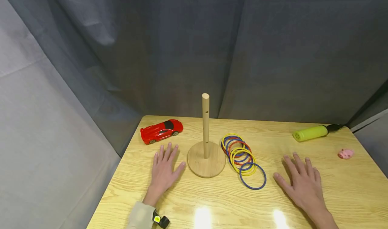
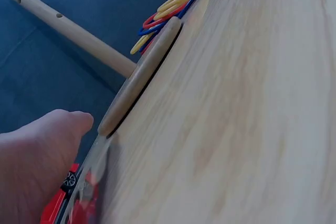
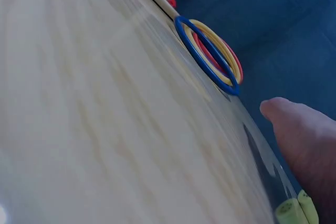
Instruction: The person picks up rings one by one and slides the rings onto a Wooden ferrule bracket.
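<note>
My left hand (image 1: 163, 172) lies with fingers spread on the wooden table, left of a round wooden base (image 1: 198, 166) that carries an upright wooden peg (image 1: 205, 124). Beyond its fingertips sits a red toy car (image 1: 162, 130). Right of the base is an overlapping pile of red, yellow and blue rings (image 1: 233, 148), with one blue ring (image 1: 265, 178) nearest me. My right hand (image 1: 303, 185) rests spread on the tabletop, to the right of the rings, holding nothing. In the left wrist view the left thumb (image 2: 63, 127) points toward the base.
A lime-green cylinder (image 1: 310, 133) with a black end lies at the back right. Nearer me is a small pink pig figure (image 1: 346, 153), close to the table's right edge. A dark curtain (image 1: 272, 54) hangs behind the table (image 1: 236, 208), with grey cloth at the left.
</note>
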Tool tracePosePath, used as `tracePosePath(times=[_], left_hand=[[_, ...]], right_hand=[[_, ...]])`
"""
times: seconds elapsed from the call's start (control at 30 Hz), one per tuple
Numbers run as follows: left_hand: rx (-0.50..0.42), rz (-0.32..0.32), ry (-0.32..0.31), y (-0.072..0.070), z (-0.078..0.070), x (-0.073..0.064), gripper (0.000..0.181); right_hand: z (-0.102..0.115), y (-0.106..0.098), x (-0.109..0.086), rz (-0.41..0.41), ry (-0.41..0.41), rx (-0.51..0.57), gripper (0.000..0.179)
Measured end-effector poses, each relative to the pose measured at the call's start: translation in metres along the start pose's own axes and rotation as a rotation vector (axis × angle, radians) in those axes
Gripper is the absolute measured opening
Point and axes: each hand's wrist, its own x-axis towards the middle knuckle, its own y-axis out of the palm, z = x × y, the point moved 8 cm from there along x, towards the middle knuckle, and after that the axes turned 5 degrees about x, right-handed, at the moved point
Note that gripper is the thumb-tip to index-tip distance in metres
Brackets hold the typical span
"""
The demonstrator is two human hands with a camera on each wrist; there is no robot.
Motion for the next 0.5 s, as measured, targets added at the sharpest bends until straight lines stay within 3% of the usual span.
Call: tracePosePath(times=[0.23,0.5], left_hand=[[-0.048,-0.037,0.031,-0.003,-0.018,0.005,0.078],[-0.112,-0.012,0.063,0.004,-0.038,0.008,0.079]], right_hand=[[0.030,0.001,0.000,-0.043,-0.111,0.041,0.096],[0.062,0.009,-0.002,-0.067,-0.209,0.117,0.106]])
